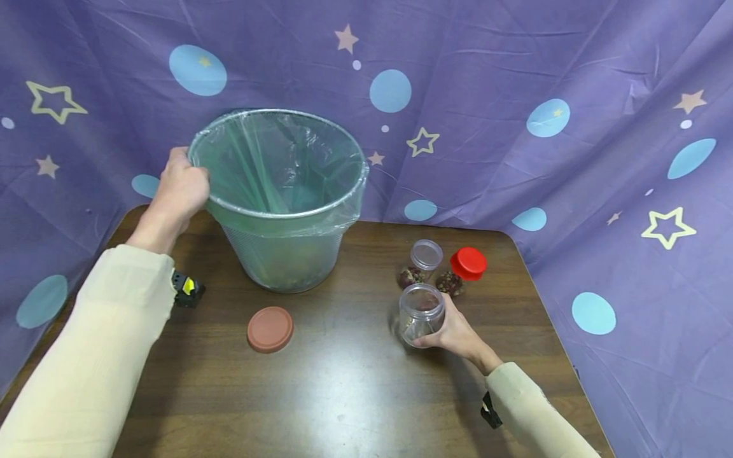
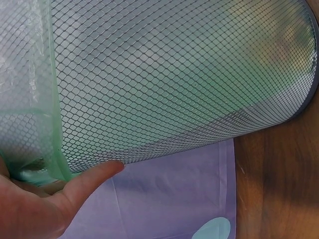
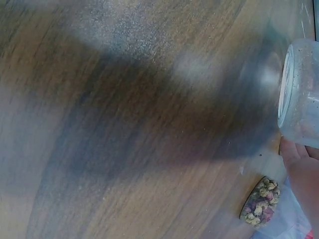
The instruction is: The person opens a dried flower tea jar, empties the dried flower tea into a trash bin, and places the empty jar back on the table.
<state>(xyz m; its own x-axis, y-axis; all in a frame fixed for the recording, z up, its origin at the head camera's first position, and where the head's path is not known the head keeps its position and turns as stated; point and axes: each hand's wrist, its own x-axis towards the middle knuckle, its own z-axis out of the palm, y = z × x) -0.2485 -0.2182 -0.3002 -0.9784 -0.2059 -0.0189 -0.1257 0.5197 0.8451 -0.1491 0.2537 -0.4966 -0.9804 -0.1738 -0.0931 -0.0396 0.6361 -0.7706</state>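
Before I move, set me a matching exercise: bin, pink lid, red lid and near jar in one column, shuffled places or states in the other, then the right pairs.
Things
1. Bin
2. Pink lid
3. Red lid
4. Near jar

Places or states
A. Atop a jar of dried flowers
B. In the right grip
C. Lined with a green bag
D. Flat on the table, away from the jars

Right pairs: 1-C, 2-D, 3-A, 4-B
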